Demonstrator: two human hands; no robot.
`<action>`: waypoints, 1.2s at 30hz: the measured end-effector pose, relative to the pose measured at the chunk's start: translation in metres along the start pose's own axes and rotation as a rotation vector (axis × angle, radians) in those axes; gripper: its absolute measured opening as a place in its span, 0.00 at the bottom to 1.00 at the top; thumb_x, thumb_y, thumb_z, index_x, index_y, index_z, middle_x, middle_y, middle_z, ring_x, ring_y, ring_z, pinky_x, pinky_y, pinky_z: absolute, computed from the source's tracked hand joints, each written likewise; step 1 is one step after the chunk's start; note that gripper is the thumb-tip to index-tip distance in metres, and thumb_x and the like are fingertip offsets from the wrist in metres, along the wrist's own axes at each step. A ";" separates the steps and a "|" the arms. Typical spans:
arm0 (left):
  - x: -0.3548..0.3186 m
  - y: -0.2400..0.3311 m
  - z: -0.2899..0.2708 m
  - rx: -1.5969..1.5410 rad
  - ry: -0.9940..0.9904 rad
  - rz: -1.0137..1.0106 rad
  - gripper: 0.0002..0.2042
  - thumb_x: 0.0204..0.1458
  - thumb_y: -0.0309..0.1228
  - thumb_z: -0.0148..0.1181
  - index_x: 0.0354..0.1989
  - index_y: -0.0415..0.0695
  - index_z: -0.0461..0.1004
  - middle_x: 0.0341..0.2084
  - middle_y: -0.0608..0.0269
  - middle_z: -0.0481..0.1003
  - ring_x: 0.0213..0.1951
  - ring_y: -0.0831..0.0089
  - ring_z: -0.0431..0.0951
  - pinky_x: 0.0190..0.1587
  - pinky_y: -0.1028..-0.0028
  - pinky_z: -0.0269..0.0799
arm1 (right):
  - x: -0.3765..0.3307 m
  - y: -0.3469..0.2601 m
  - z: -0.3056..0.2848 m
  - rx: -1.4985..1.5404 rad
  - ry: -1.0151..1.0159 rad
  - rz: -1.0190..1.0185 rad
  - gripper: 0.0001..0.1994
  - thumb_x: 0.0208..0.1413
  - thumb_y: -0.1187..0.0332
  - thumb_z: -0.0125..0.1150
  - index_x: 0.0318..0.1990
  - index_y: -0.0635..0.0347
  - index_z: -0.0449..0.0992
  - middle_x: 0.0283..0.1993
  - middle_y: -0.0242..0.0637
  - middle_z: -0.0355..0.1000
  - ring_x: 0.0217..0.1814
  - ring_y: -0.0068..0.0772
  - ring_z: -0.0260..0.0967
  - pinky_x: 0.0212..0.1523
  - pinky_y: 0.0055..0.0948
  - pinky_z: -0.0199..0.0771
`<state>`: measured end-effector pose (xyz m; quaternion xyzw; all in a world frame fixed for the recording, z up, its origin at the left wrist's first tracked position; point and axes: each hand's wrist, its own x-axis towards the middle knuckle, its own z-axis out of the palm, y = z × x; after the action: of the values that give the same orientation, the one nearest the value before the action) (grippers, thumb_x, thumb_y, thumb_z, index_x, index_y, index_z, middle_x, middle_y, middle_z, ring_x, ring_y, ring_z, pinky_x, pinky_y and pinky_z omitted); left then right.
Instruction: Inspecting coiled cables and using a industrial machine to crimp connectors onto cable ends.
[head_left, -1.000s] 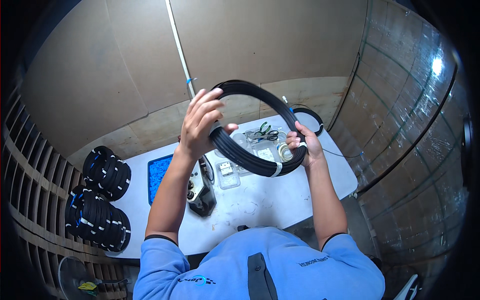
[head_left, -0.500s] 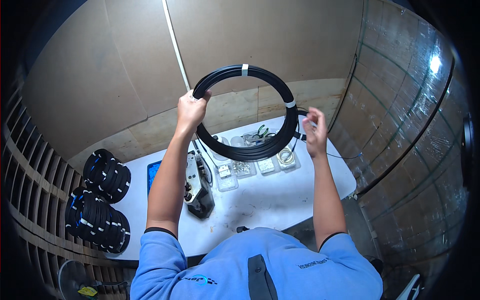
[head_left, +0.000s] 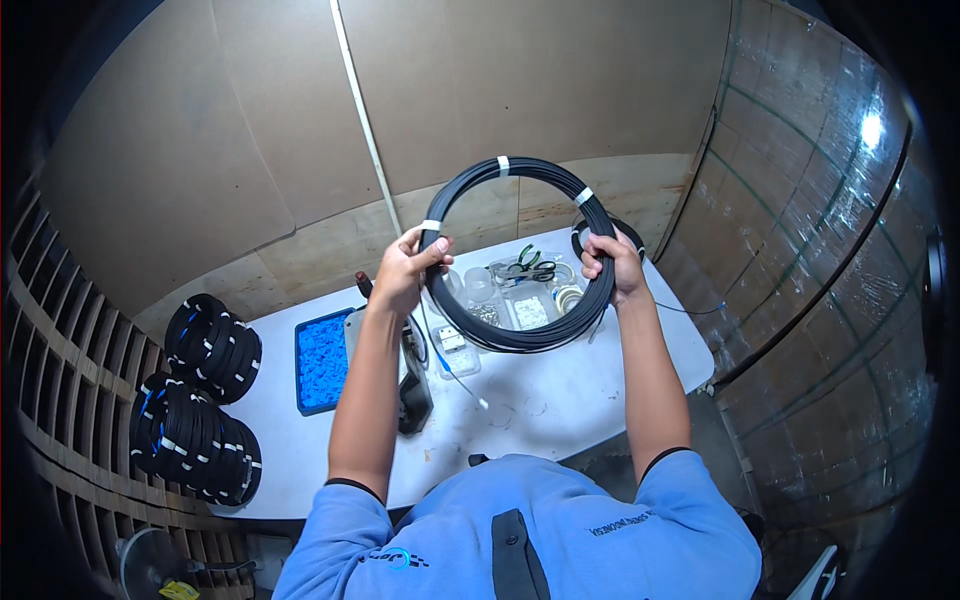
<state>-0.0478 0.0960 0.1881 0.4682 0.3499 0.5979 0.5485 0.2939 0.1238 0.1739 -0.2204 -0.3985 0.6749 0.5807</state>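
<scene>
A large coil of black cable (head_left: 541, 338), bound with several white tape bands, is held up above the table between my hands. My left hand (head_left: 402, 266) is closed around its left side, just below a white band. On the right side my right hand (head_left: 617, 262) grips the ring, fingers wrapped over the cable. From the coil's left part hangs a loose cable end (head_left: 463, 383) with a blue section and a white tip. Behind my right hand another black coil (head_left: 636, 236) lies on the table, partly hidden.
The white table (head_left: 520, 420) carries a blue tray (head_left: 324, 362) of blue pieces, a machine (head_left: 412, 395) partly behind my left forearm, clear boxes of small parts (head_left: 530, 312) and scissors (head_left: 538, 271). Bundled black coils (head_left: 200, 440) sit at the left edge. A plastic-wrapped stack (head_left: 810, 250) stands right.
My right hand has closed on the coil's right side. The coil has moved slightly lower and to the right, and its loose end now hangs in view.
</scene>
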 end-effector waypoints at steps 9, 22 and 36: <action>-0.013 -0.060 -0.012 -0.009 0.148 -0.219 0.22 0.52 0.26 0.68 0.54 0.41 0.67 0.26 0.68 0.70 0.19 0.80 0.68 0.21 0.76 0.71 | -0.018 0.044 -0.010 0.199 0.206 0.267 0.07 0.62 0.65 0.59 0.38 0.54 0.67 0.25 0.30 0.66 0.22 0.24 0.62 0.23 0.27 0.67; -0.019 -0.071 -0.047 -0.079 0.032 -0.259 0.20 0.55 0.23 0.57 0.57 0.45 0.65 0.30 0.68 0.69 0.19 0.81 0.68 0.20 0.79 0.70 | -0.037 0.069 0.016 -0.065 0.215 0.092 0.06 0.63 0.69 0.57 0.41 0.56 0.66 0.28 0.30 0.63 0.21 0.21 0.63 0.21 0.25 0.68; -0.024 -0.074 -0.061 0.014 0.069 -0.221 0.25 0.54 0.23 0.60 0.61 0.39 0.63 0.31 0.62 0.73 0.22 0.76 0.74 0.25 0.72 0.78 | -0.048 0.082 0.046 -0.087 0.272 0.026 0.10 0.64 0.74 0.52 0.51 0.58 0.65 0.29 0.30 0.62 0.23 0.18 0.59 0.21 0.21 0.63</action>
<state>-0.0822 0.0893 0.0951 0.4098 0.4224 0.5469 0.5954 0.2202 0.0642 0.1283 -0.3399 -0.3424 0.6283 0.6104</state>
